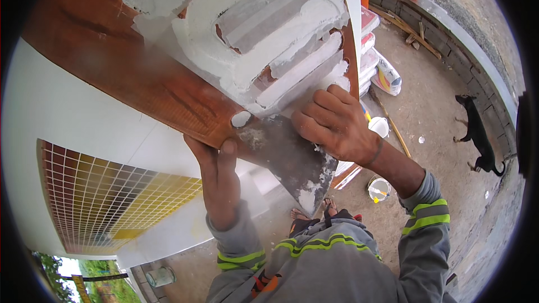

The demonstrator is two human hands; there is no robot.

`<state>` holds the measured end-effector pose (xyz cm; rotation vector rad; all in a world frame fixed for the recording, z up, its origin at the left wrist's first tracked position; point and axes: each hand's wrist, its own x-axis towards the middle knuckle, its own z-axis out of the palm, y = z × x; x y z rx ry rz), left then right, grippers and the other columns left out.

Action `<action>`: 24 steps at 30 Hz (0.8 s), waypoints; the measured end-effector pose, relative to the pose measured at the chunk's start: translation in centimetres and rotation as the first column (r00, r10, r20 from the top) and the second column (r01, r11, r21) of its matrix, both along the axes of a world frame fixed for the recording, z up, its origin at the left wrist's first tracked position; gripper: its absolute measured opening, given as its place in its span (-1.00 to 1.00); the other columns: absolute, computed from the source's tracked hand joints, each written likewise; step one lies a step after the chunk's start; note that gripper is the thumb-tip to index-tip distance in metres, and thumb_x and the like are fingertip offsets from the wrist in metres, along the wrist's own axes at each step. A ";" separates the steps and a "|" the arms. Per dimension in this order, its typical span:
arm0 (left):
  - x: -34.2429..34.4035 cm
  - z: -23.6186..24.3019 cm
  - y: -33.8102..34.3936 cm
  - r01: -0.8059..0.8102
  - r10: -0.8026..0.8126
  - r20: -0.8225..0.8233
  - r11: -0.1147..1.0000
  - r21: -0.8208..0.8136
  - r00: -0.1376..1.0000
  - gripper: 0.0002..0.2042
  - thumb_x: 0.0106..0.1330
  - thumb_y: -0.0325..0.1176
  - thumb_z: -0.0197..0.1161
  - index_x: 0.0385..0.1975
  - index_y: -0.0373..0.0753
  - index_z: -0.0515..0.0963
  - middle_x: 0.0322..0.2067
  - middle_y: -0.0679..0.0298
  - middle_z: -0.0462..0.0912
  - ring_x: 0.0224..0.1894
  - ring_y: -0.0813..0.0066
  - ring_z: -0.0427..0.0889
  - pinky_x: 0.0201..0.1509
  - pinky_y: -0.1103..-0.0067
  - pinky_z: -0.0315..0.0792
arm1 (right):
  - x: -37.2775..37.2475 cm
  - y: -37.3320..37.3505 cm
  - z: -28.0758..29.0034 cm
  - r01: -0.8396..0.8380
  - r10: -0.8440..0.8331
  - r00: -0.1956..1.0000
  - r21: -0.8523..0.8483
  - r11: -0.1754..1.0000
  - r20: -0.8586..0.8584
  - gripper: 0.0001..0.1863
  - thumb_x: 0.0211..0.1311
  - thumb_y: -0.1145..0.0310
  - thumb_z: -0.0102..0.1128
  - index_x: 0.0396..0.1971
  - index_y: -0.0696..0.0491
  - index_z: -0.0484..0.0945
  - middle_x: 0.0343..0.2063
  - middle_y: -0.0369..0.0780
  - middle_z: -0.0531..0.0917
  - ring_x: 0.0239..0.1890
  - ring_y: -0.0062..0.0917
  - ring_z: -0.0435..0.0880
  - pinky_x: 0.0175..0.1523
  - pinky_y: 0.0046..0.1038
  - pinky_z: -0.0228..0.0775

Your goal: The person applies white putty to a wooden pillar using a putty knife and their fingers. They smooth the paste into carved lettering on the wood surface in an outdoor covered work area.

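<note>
Head view: left hand (218, 177) pinches the near corner of a flat brown board (182, 98) ridged with white paste (196, 42); tightly curled right hand (339, 126) grips a dark, smeared metal blade (289, 160) at its near edge.

The board (185, 101) lies before the left hand (220, 182), a tiled panel (112, 196) left of it. The flat blade (281, 154) reaches leftward from the right hand (335, 126); sacks (368, 62) lie beyond, a dog (477, 132) farther right.
</note>
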<state>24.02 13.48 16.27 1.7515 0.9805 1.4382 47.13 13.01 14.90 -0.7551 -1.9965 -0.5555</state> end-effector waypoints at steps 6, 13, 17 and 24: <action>0.3 0.3 -0.1 -0.010 0.010 -0.011 1.000 0.006 1.000 -0.26 0.36 -0.24 0.05 0.41 -0.31 -0.21 0.34 0.00 0.09 0.37 0.20 0.13 0.43 0.32 -0.04 | -0.5 -0.9 0.1 -0.073 0.058 0.993 -0.148 0.986 -0.103 -0.76 -0.12 0.38 0.15 -0.35 0.05 0.45 -0.47 -0.32 0.47 -0.38 -0.49 0.45 -0.28 -0.45 0.28; 0.7 1.2 -0.9 -0.016 0.014 -0.025 0.999 -0.044 1.000 -0.27 0.33 -0.29 0.04 0.39 -0.32 -0.20 0.28 0.00 0.15 0.29 0.23 0.18 0.39 0.35 -0.03 | -0.7 -1.5 -0.7 -0.066 0.065 0.996 -0.023 0.998 -0.060 -0.72 -0.12 0.39 0.16 -0.30 0.05 0.48 -0.47 -0.34 0.45 -0.38 -0.52 0.45 -0.29 -0.47 0.28; 0.7 1.4 -1.1 -0.074 0.070 -0.039 0.993 -0.094 0.997 -0.27 0.31 -0.32 0.02 0.40 -0.29 -0.21 0.26 0.01 0.17 0.25 0.25 0.21 0.36 0.41 0.01 | -0.7 -1.0 -0.6 -0.071 0.071 0.994 0.010 0.997 -0.080 -0.63 -0.27 0.40 0.18 -0.30 0.08 0.55 -0.48 -0.31 0.49 -0.44 -0.48 0.44 -0.38 -0.42 0.23; -0.2 0.2 -0.3 -0.021 0.019 -0.050 0.999 -0.041 0.999 -0.31 0.36 -0.30 -0.04 0.41 -0.29 -0.20 0.28 0.02 0.18 0.29 0.26 0.22 0.39 0.42 0.02 | -0.2 -0.5 0.1 -0.004 0.005 1.000 0.064 0.998 -0.005 -0.67 -0.22 0.41 0.20 -0.32 0.08 0.52 -0.47 -0.33 0.46 -0.42 -0.52 0.44 -0.35 -0.46 0.26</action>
